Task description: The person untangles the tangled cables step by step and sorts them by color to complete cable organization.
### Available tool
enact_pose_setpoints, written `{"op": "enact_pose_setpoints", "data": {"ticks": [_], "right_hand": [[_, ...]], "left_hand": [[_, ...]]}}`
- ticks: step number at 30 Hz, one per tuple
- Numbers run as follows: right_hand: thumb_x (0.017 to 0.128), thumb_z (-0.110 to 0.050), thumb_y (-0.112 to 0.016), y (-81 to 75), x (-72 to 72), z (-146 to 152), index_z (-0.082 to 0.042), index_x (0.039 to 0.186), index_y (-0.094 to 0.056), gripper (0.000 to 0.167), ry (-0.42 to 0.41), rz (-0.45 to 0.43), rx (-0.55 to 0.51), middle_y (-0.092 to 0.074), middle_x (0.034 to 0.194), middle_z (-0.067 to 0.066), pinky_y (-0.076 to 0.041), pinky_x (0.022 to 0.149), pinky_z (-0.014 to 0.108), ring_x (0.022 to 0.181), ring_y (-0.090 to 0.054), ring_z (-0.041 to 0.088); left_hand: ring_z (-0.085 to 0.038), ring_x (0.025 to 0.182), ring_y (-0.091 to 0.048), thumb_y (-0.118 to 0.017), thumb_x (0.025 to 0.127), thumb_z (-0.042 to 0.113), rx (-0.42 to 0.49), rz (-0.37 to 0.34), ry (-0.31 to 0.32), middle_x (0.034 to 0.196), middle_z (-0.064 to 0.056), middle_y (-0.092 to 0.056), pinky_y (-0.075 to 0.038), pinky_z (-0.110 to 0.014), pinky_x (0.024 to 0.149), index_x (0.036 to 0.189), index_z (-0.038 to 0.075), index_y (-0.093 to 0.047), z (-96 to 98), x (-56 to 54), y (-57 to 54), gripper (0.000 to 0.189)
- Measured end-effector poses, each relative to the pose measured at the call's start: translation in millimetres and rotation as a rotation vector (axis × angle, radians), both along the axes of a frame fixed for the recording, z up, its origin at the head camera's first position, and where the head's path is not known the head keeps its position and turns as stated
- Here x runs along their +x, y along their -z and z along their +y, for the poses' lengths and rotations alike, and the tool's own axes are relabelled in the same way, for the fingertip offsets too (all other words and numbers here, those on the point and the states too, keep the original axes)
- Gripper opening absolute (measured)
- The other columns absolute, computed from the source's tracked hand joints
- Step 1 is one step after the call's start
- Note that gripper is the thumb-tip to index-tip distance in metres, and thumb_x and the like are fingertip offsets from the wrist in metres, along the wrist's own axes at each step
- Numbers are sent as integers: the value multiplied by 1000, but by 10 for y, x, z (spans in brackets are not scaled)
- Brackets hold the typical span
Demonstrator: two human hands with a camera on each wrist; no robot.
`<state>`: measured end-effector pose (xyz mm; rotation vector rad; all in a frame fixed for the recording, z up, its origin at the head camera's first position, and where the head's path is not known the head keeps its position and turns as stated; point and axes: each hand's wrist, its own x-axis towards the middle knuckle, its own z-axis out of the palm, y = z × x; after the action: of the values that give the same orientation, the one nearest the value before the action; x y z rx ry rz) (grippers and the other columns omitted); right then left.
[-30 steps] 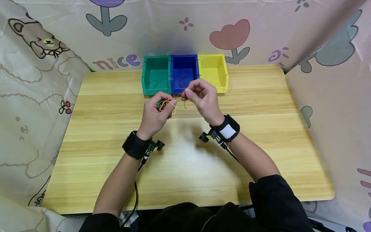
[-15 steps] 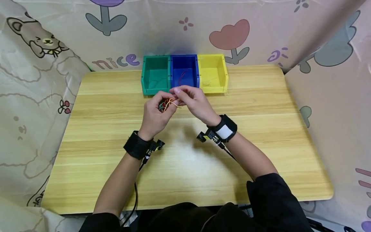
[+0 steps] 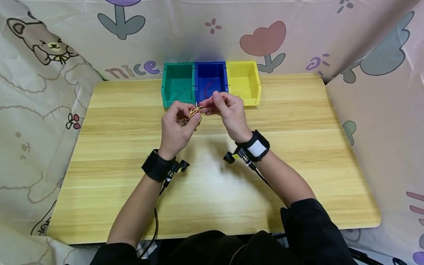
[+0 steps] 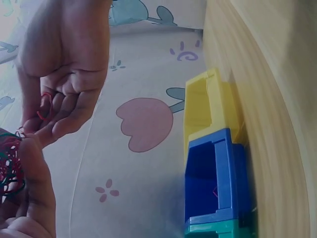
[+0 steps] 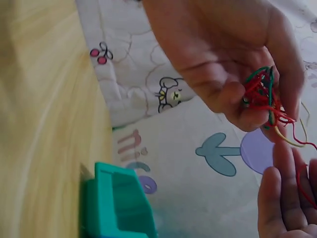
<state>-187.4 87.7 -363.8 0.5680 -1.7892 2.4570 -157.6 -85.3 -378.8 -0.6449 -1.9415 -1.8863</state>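
The left hand (image 3: 177, 123) is curling its fingers round a tangled bundle of rubber bands (image 5: 261, 94), cupping it in the palm. Just beside it, the right hand (image 3: 228, 110) is pinching a red band (image 4: 44, 105) by the fingertips, with the blue bin (image 3: 210, 82) lying just beyond both hands.

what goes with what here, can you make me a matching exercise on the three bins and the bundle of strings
Things:
1. green bin
2. blue bin
3. yellow bin
4. tangle of coloured strings

Places:
a. middle of the row, a red string lying inside
b. gripped in the left hand
c. at the row's right end in the head view
d. at the row's left end in the head view

Pairs: 1-d, 2-a, 3-c, 4-b. The right hand pinches one red string leading from the tangle.
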Motion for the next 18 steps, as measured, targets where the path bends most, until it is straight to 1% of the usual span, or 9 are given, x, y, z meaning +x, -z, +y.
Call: {"op": "enact_pose_setpoints", "data": {"ticks": [3, 6, 8, 10, 13, 15, 18], "right_hand": [[108, -15, -47, 10, 9, -13, -2, 88, -68, 32, -3, -34, -55, -75, 90, 12, -59, 75, 35, 74, -71, 20], [109, -16, -46, 8, 11, -30, -5, 86, -68, 33, -1, -51, -89, -74, 89, 10, -58, 73, 33, 72, -70, 19], [109, -17, -46, -2, 12, -34, -6, 86, -68, 34, -4, -55, -103, -74, 88, 9, -58, 73, 32, 72, -69, 19], [109, -17, -45, -10, 14, -36, -6, 86, -68, 34, -5, -55, -114, -73, 86, 8, -58, 73, 32, 72, -69, 19], [109, -17, -45, -19, 21, -36, -7, 85, -68, 35, -5, -63, -135, -73, 85, 8, -57, 72, 31, 72, -68, 19], [109, -18, -44, -26, 26, -34, -7, 85, -68, 36, -4, -73, -149, -72, 84, 8, -57, 72, 31, 72, -68, 19], [109, -19, -45, -38, 36, -27, -6, 85, -68, 36, -8, -92, -170, -73, 83, 8, -57, 71, 31, 72, -68, 19]], "left_hand": [[-18, 63, -63, -65, 93, -4, -6, 15, 11, 97, -18, -66, -55, -27, 52, 92, -4, -44, -2, -13, 3, 21], [-19, 58, -60, -64, 94, -2, 5, 12, 13, 88, -15, -64, -52, -27, 48, 94, 0, -43, 7, -18, 1, 20], [-19, 54, -57, -62, 95, 0, 0, 16, 15, 80, -12, -62, -49, -27, 46, 97, 1, -43, 10, -21, 7, 19], [-19, 50, -52, -59, 96, 2, -11, 24, 12, 75, -10, -58, -45, -27, 43, 104, 0, -44, 13, -19, 11, 17], [-17, 48, -45, -54, 98, 4, -68, 50, -16, 69, -6, -52, -37, -26, 42, 117, -2, -47, 10, -14, 18, 21], [-16, 49, -42, -52, 99, 5, -112, 71, -43, 68, -5, -49, -33, -26, 43, 125, 1, -52, 7, -10, 21, 26], [-16, 52, -41, -51, 99, 8, -162, 101, -73, 66, -4, -48, -31, -27, 47, 129, 4, -58, 3, -8, 25, 31]]}}
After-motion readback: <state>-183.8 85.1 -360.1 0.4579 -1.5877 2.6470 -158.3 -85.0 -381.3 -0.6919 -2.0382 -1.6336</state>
